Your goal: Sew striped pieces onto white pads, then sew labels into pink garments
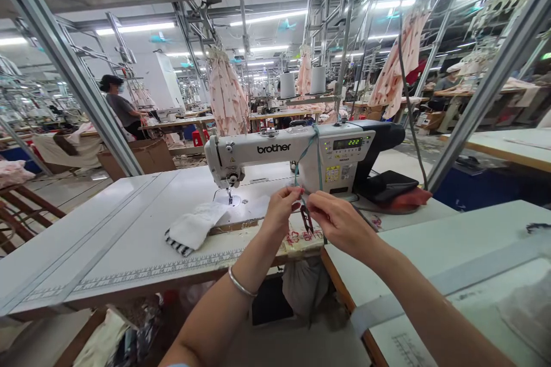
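A blue-green ribbon (319,157) hangs over the arm of a white Brother sewing machine (275,152), its two strands running down to my hands. My left hand (282,209), with a silver bangle on the wrist, pinches the ribbon at its lower part. Close beside it, my right hand (338,218) has its fingers curled closed on the ribbon too; the exact grip is partly hidden. Small dark-red thread snips (307,221) dangle between the hands, points down. Left of them, a white fabric piece (193,226) with a black-and-white striped edge lies near the needle.
A printed ruler strip (142,268) runs along the front of the white table (129,212). A black pouch-like item (390,184) lies on red cloth at the right. Metal posts (73,63) flank the station. A co-worker (123,106) stands at the far left.
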The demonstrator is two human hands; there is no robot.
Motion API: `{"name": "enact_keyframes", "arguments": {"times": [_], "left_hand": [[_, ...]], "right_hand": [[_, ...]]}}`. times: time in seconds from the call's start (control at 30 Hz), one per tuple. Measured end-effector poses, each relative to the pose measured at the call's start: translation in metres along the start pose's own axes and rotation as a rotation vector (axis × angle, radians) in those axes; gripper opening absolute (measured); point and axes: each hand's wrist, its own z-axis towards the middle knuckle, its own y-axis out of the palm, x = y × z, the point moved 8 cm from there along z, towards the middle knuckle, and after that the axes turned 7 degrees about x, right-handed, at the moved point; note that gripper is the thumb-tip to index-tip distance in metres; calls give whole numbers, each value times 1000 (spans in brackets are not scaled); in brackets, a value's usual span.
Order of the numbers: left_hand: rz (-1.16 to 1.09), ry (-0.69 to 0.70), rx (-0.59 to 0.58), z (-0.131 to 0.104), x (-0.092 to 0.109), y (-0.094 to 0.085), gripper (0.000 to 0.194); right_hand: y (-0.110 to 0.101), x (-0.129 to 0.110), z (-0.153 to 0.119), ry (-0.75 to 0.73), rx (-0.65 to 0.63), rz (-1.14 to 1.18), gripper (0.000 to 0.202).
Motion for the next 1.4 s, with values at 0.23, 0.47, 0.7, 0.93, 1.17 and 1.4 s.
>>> {"name": "enact_keyframes", "arguments": {"times": [0.23, 0.47, 0.7, 0.93, 1.17, 1.4], "left_hand": [[-9, -81, -105, 11, -4, 3, 24], [42, -263, -380, -22, -9, -8, 50], [51, -212, -332, -58, -25, -14, 41], [70, -260, -317, -65, -26, -24, 45], [84, -270, -293, -68, -29, -18, 44], [132, -239, -297, -61, -29, -8, 49]], "right_hand": [[1, 13, -1, 108, -18, 162, 11], [7, 32, -4, 268, -1, 272, 13], [35, 32, -16, 345, -296, 372, 13], [42, 35, -26, 498, -435, 532, 24], [47, 36, -32, 596, -489, 593, 27], [48, 41, -32, 631, -423, 569, 28]]}}
